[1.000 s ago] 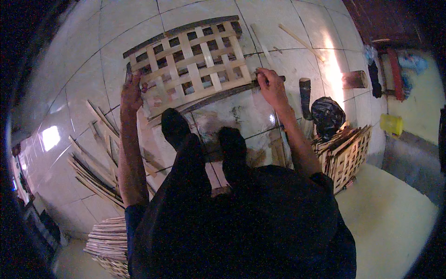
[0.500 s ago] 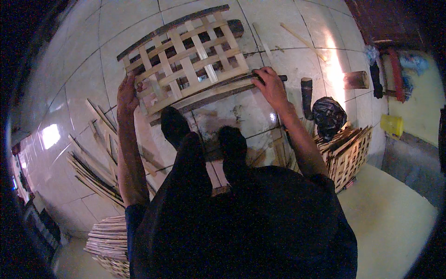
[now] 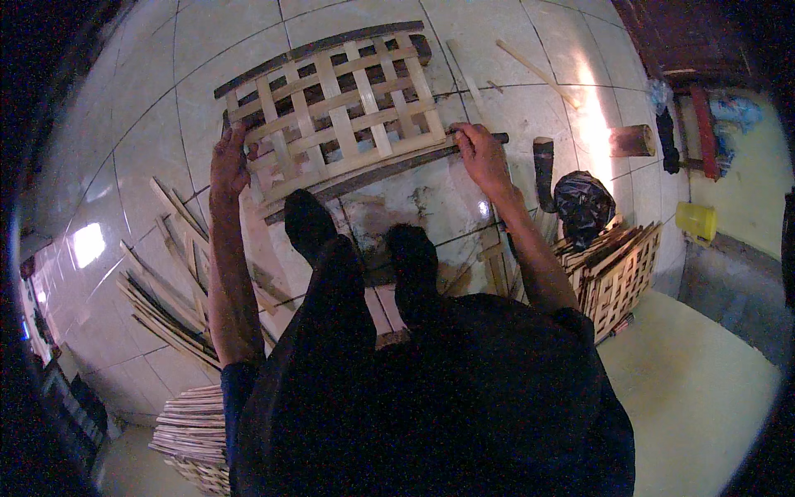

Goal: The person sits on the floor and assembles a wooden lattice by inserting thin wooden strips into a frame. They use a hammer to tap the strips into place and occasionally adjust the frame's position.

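A woven bamboo lattice panel lies on the tiled floor in front of my feet, framed by dark strips along its far and near edges. My left hand grips the panel's near left corner. My right hand is closed on the near right end, where the dark edge strip sticks out. Both arms are stretched forward over my dark trousers and shoes.
Loose bamboo slats lie fanned out at my left, and a bundle of strips sits at lower left. Finished lattice panels lean at my right beside a black bag, a dark-handled tool, a wood block and a yellow container.
Both hands have pushed the lattice panel away from me, so it now lies farther up the floor; my hands kept their hold on its near corners.
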`<control>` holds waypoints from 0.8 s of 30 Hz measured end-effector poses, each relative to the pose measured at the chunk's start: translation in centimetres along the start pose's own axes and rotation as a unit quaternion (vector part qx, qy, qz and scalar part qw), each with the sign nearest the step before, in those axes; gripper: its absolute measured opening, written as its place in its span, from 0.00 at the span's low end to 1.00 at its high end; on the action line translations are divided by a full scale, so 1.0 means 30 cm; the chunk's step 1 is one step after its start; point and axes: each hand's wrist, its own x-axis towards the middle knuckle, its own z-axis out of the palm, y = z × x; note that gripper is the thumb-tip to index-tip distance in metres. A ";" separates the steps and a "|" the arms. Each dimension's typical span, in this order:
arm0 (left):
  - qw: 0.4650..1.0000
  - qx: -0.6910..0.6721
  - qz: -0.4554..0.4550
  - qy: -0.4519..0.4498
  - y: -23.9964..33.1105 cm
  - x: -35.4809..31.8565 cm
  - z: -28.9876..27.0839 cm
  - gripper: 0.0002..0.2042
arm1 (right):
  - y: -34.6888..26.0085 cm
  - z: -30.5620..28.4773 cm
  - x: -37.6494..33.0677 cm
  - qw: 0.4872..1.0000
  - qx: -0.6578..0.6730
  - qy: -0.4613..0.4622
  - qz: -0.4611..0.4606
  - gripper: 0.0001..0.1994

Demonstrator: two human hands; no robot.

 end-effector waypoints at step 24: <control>0.776 0.511 0.366 -0.040 -0.218 0.074 -0.120 0.26 | 0.080 0.050 -0.015 0.998 -0.050 -0.013 0.020 0.12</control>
